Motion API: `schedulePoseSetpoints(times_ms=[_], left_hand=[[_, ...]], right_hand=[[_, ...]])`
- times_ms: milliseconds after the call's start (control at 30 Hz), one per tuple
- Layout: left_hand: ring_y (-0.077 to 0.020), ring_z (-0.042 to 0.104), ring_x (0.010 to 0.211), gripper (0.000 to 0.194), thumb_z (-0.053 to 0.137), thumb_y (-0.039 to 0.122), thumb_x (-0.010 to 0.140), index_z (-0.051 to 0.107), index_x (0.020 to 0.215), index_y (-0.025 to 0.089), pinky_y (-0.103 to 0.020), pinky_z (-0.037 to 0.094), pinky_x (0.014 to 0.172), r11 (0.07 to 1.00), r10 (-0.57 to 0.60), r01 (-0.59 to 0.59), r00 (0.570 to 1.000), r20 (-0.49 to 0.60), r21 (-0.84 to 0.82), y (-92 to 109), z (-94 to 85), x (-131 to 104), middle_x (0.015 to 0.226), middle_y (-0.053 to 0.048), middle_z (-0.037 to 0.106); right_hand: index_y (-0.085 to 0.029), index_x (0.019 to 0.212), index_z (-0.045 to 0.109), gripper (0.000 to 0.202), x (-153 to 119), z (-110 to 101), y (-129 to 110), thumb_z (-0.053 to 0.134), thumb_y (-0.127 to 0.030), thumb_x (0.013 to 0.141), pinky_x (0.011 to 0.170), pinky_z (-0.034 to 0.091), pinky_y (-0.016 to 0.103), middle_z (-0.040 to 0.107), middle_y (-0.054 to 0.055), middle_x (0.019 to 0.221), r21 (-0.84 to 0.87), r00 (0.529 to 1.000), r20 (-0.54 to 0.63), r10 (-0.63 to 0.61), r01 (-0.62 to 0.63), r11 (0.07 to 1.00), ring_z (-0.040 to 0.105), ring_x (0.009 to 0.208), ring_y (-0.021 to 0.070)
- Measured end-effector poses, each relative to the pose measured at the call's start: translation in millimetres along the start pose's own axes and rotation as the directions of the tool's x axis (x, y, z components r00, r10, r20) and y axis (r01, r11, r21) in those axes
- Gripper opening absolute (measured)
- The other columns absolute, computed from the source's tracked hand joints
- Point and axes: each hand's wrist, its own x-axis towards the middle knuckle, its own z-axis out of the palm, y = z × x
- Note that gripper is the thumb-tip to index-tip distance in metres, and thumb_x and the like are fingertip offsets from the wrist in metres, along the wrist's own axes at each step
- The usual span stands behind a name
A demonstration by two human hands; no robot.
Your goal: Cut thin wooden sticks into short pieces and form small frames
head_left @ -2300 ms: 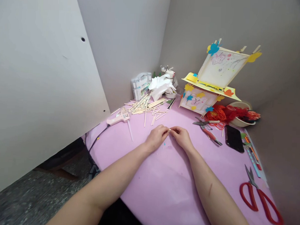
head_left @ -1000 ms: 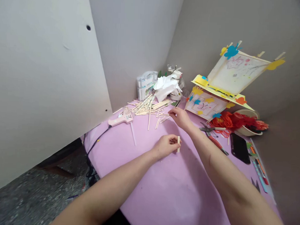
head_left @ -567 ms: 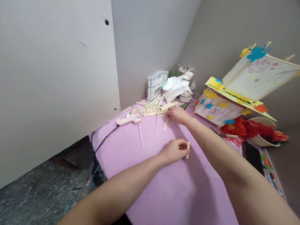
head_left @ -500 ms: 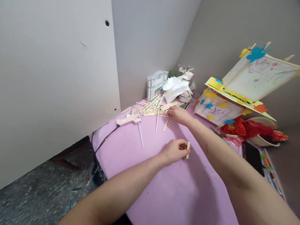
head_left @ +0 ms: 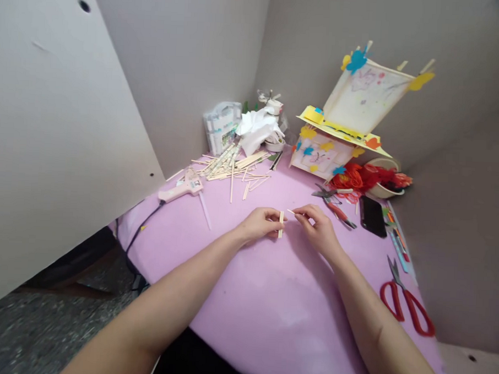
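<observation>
Near the middle of the pink-covered table (head_left: 244,297), my left hand (head_left: 263,225) pinches a short bundle of pale wooden sticks (head_left: 281,225), held upright in the view. Just to its right, my right hand (head_left: 316,226) grips a thin pale stick (head_left: 291,211) between thumb and fingers, its tip pointing toward the bundle with a small gap between them. Beyond both hands lies a loose pile of wooden sticks (head_left: 246,163). A pink glue gun (head_left: 181,189) with a clear glue stick rests left of the pile.
A paper lantern with coloured cutouts (head_left: 317,157) stands at the back right. Beside it are red yarn (head_left: 351,179), pliers (head_left: 337,210), a black phone (head_left: 373,216) and pens. Red-handled scissors (head_left: 407,301) lie at the right edge. A white tissue (head_left: 256,129) sits by the wall.
My right hand has left the stick pile and come back beside my left hand, now with a thin stick. The view has turned right, bringing the scissors and pliers into sight.
</observation>
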Motion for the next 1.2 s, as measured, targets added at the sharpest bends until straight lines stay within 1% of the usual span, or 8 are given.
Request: schedulePoseSetpoints(times_ms=[133, 267, 400, 500, 633, 733, 867, 1200], left_hand=[[-0.01, 0.059, 0.058, 0.033, 0.069, 0.018, 0.065, 0.065, 0.097, 0.011, -0.027, 0.052, 0.062, 0.986, -0.161, 0.155, 0.978, 0.136, 0.056, 9, 4.2, -6, 0.065, 0.001, 0.059], [-0.0101, 0.058, 0.056, 0.029, 0.065, 0.017, 0.069, 0.066, 0.097, 0.011, -0.025, 0.049, 0.06, 0.94, -0.118, 0.069, 0.985, 0.129, 0.333, 12, 6.1, -9, 0.065, 0.001, 0.061], [-0.0113, 0.06, 0.06, 0.04, 0.06, 0.014, 0.071, 0.061, 0.111, 0.015, -0.022, 0.046, 0.06, 0.765, 0.1, -0.071, 0.995, -0.01, 0.64, 7, 9.2, -10, 0.072, 0.001, 0.064], [-0.0133, 0.061, 0.068, 0.03, 0.058, 0.016, 0.074, 0.064, 0.103, 0.017, -0.023, 0.045, 0.065, 0.598, 0.209, -0.068, 0.975, -0.074, 0.799, 4, 15.4, -12, 0.077, -0.001, 0.066], [-0.0153, 0.059, 0.069, 0.022, 0.056, 0.017, 0.077, 0.066, 0.096, 0.017, -0.025, 0.043, 0.066, 0.384, 0.254, -0.041, 0.965, -0.062, 0.922, 5, 24.6, -13, 0.077, -0.002, 0.066], [-0.0163, 0.058, 0.069, 0.021, 0.055, 0.018, 0.078, 0.067, 0.096, 0.017, -0.027, 0.041, 0.066, 0.286, 0.249, -0.023, 0.967, -0.051, 0.958, 6, 28.5, -13, 0.077, -0.003, 0.065], [-0.0163, 0.058, 0.071, 0.022, 0.052, 0.016, 0.078, 0.068, 0.093, 0.017, -0.026, 0.041, 0.067, 0.237, 0.227, -0.014, 0.973, -0.042, 0.971, 9, 29.6, -13, 0.077, -0.003, 0.066], [-0.0156, 0.057, 0.067, 0.023, 0.052, 0.017, 0.076, 0.072, 0.088, 0.017, -0.025, 0.04, 0.064, 0.27, 0.215, -0.007, 0.975, -0.053, 0.963, 11, 29.0, -11, 0.074, -0.003, 0.067]], right_hand=[[-0.022, 0.09, 0.066, 0.015, -26, 3, 6, 0.051, -0.026, 0.088, 0.073, 0.044, 0.032, 0.062, 0.004, 0.084, 0.1, 0.997, -0.034, 0.076, -0.072, 0.992, 0.055, 0.08, 0.0183], [-0.021, 0.089, 0.066, 0.014, -33, 7, 16, 0.052, -0.024, 0.088, 0.075, 0.044, 0.033, 0.062, 0.004, 0.084, 0.103, 0.996, -0.014, 0.084, -0.082, 0.991, 0.056, 0.082, 0.0186], [-0.021, 0.089, 0.067, 0.014, -35, 10, 22, 0.053, -0.023, 0.088, 0.077, 0.043, 0.033, 0.062, 0.005, 0.085, 0.011, 0.998, -0.002, 0.056, -0.056, 0.998, 0.055, 0.084, 0.0191], [-0.022, 0.09, 0.068, 0.015, -36, 12, 24, 0.054, -0.024, 0.088, 0.076, 0.043, 0.033, 0.062, 0.005, 0.085, -0.034, 0.998, 0.005, 0.06, -0.06, 0.998, 0.056, 0.083, 0.0193], [-0.023, 0.089, 0.07, 0.014, -37, 15, 27, 0.057, -0.026, 0.087, 0.076, 0.042, 0.034, 0.063, 0.005, 0.083, -0.088, 0.996, 0.015, 0.086, -0.085, 0.992, 0.056, 0.083, 0.02], [-0.023, 0.09, 0.07, 0.013, -36, 17, 29, 0.059, -0.026, 0.086, 0.076, 0.042, 0.034, 0.064, 0.005, 0.084, -0.1, 0.995, 0.013, 0.099, -0.098, 0.99, 0.056, 0.084, 0.0201], [-0.024, 0.089, 0.072, 0.013, -32, 19, 32, 0.059, -0.026, 0.086, 0.076, 0.041, 0.035, 0.064, 0.005, 0.083, -0.119, 0.995, 0.014, 0.103, -0.101, 0.988, 0.056, 0.084, 0.0204], [-0.025, 0.09, 0.072, 0.013, -28, 20, 32, 0.06, -0.025, 0.085, 0.076, 0.039, 0.034, 0.063, 0.004, 0.083, -0.134, 0.993, 0.03, 0.111, -0.107, 0.985, 0.055, 0.085, 0.0198]])
